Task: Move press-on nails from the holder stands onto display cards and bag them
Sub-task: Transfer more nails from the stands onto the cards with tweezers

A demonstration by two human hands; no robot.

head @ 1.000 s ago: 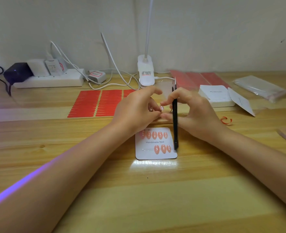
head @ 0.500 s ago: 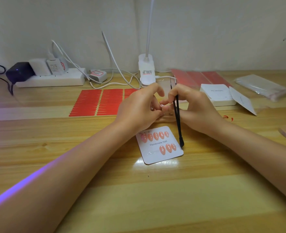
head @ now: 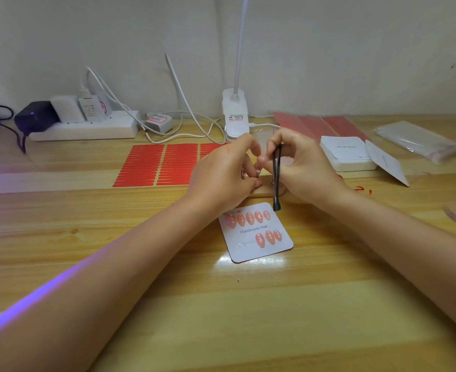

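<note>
While the left hand point(head: 221, 175) is pinching a small press-on nail point(head: 257, 171) between curled fingertips, the right hand point(head: 302, 167) is gripping black tweezers point(head: 276, 181) just beside it, above the display card point(head: 256, 232) lying near both wrists.

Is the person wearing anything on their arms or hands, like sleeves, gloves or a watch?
No sleeves, gloves or watch show. Both forearms are bare all the way to the picture's edge. The left hand and the right hand are bare too. Something small and shiny glints at the left hand's fingers, but it is too small to tell whether it is a ring. A streak of purple light runs along the left forearm.
</note>
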